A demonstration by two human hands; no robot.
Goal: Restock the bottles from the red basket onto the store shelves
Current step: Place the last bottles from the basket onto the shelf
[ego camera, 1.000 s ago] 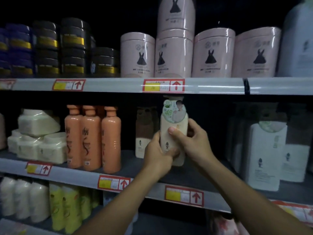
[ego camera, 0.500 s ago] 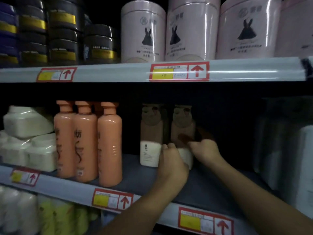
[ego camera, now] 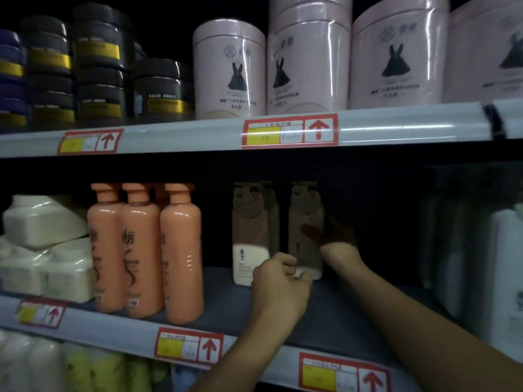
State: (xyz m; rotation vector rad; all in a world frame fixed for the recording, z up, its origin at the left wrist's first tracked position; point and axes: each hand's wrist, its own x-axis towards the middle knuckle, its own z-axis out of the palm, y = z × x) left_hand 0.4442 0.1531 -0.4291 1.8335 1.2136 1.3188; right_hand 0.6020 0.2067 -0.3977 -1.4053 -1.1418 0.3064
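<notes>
A cream bottle (ego camera: 307,210) with a round picture label near its top stands upright deep on the middle shelf (ego camera: 226,312), in shadow, just right of a matching bottle (ego camera: 249,236). My right hand (ego camera: 338,246) wraps its right side, thumb across the front. My left hand (ego camera: 278,282) curls at its base, fingertips and thumb touching the bottom edge. The red basket is out of view.
Three orange pump bottles (ego camera: 141,250) stand left of the matching bottle, with white wrapped tubs (ego camera: 42,250) further left. White packs (ego camera: 503,273) fill the shelf's right end. Pink canisters (ego camera: 308,66) and dark jars (ego camera: 99,69) sit on the upper shelf.
The cream bottle went from in front of the shelf edge back into the shelf, and now stands beside the matching bottle. Both hands followed it in; my left hand slid down to its base.
</notes>
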